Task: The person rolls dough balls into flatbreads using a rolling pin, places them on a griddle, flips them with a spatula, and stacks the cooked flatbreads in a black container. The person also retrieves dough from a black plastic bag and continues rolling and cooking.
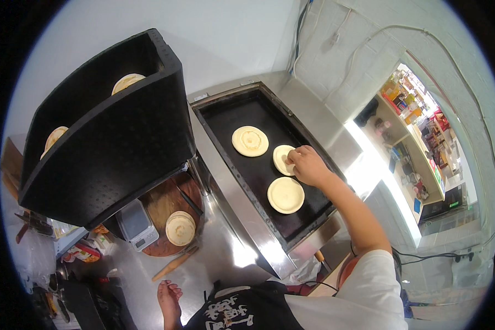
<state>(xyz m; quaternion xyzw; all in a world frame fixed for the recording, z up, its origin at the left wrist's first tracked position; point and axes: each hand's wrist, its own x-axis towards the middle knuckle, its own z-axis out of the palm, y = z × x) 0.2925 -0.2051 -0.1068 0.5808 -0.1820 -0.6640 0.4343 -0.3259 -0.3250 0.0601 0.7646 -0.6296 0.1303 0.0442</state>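
Three round flatbreads lie in a black rectangular griddle pan. My right hand is on the small flatbread, its fingertips bent against the top; whether they grip it is hidden. Just below lies a pale flatbread with a raised rim, and to the upper left a flatbread with a browned ring. My left hand hangs at the lower left with its fingers curled loosely, holding nothing, near a wooden rolling pin. Stacked flatbreads rest on a round wooden board.
A raised black lid with flatbreads inside stands left of the pan. Under it are a digital scale and a dark-handled knife. Bags and utensils crowd the lower left. A window opening with shelves is at right.
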